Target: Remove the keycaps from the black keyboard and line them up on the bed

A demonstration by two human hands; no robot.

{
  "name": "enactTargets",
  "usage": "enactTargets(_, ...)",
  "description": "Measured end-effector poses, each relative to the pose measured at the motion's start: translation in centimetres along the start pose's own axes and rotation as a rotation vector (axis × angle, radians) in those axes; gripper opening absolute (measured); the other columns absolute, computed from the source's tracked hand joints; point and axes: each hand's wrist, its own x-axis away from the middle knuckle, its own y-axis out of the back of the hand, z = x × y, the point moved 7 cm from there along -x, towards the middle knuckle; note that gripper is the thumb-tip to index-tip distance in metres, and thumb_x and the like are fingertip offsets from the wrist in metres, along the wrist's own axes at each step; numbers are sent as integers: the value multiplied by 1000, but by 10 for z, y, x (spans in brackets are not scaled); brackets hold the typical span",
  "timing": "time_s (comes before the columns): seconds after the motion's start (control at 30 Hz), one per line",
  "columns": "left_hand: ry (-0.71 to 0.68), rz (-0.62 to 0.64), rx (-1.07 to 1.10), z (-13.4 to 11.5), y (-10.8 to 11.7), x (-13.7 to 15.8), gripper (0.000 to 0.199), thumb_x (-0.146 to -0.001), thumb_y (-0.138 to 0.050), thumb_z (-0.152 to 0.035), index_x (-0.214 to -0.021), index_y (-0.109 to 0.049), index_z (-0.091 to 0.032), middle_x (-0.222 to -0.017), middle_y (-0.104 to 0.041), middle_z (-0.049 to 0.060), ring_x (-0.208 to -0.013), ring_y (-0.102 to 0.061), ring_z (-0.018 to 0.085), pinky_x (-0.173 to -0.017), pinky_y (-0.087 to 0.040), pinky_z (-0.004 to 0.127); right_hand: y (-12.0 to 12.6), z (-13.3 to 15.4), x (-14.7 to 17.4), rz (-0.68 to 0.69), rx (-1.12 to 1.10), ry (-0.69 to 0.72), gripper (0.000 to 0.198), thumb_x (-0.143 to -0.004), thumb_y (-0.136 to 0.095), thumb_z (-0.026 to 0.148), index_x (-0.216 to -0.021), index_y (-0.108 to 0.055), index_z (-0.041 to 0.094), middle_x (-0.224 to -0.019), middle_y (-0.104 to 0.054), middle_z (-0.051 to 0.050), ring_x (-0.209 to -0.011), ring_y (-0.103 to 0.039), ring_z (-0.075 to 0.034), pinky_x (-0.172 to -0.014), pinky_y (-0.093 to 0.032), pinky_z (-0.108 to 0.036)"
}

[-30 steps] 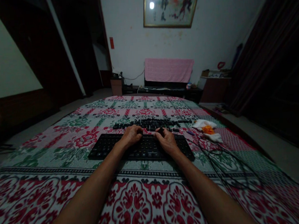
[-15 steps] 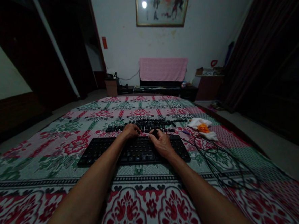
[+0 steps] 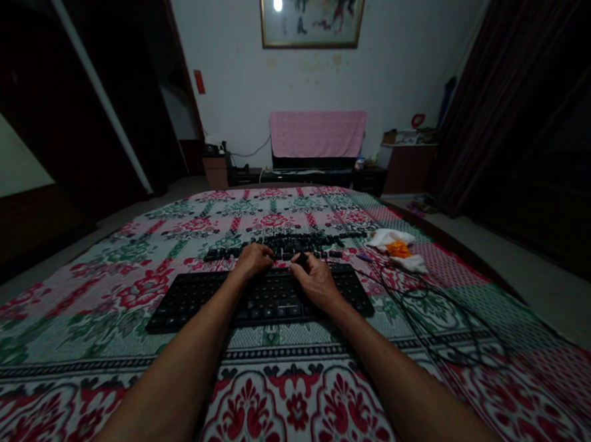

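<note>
A black keyboard lies on the patterned bedspread, with bare key positions showing across much of it. Just beyond it, several loose black keycaps are spread in rough rows. My left hand rests at the near edge of these keycaps, its fingers curled together and pointing down; what they grip, if anything, is hidden. Over the keyboard's back edge, right of centre, my right hand is closed, pinching a small black object between thumb and fingers. That object is too dark to name surely.
Right of the keycaps lies a white cloth with an orange patch. A thin purple item is beside it. A looped black cable runs over the right side of the bedspread. Far back stands a screen under a pink towel.
The view has shifted slightly, so everything sits a little further left. Both hands stay nearly in place; the right hand's black object shows a bit more plainly now.
</note>
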Motion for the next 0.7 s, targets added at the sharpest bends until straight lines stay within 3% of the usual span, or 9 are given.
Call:
enactTargets(0.33, 106, -45, -29, 7, 0, 0, 33, -66, -60, -28, -98, -69, -28, -91, -71, 0, -84, -64, 17, -73, -49, 22, 1, 3, 1, 11, 8, -12, 21, -76, -50, 33, -87, -58, 17, -75, -60, -2, -68, -55, -15, -66, -42, -26)
enactTargets(0.53, 77, -29, -10, 1, 2, 6, 36, -69, -56, -27, -103, -68, -26, -102, -68, 1, -94, -62, 19, -81, -47, 24, 0, 2, 0, 17, -14, 1, 20, -77, -49, 33, -87, -58, 18, -76, -60, -1, -69, -54, -14, -66, -42, -26)
enactTargets(0.7, 51, -87, -16, 7, 22, 13, 39, -72, -54, -31, -108, -65, -24, -104, -68, 3, -98, -61, 19, -85, -46, 24, 1, 1, 0, 5, -45, -19, 19, -77, -48, 32, -86, -57, 17, -77, -59, -1, -71, -54, -14, -68, -42, -25)
